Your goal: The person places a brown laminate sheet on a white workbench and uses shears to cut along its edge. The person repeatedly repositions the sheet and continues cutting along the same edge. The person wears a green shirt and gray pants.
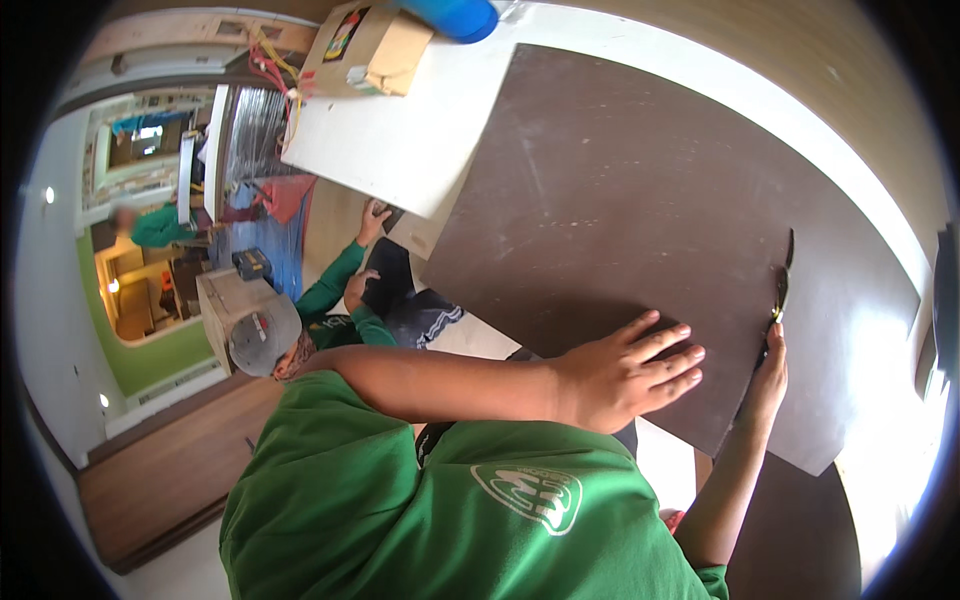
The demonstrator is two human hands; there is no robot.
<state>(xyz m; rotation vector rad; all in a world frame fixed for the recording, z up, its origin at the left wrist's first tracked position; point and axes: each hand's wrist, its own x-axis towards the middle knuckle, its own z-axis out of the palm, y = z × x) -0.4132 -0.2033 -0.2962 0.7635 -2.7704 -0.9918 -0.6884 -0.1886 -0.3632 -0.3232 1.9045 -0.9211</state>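
A large dark-brown sheet (pixel 570 190), thin and stiff-looking, lies in front of me over a white surface, with scuff marks on it. My left hand (pixel 640 372) rests palm down on its near part, fingers stretched out. At the right, my right hand (pixel 768 372) is closed around the handles of a pair of scissors (pixel 784 268). The dark blade lies over the sheet, pointing away from me. From the near edge a slit runs up to the scissors, with sheet on both sides. My fingers mostly hide the handles.
A white worktop (pixel 420 150) carries a cardboard box (pixel 365 50) and a blue cylinder (pixel 455 15). Red and yellow cables (pixel 272 65) hang beside the box. A co-worker in a grey cap (pixel 265 335) crouches close at my left, near a wooden box (pixel 225 300) with a power tool (pixel 252 264).
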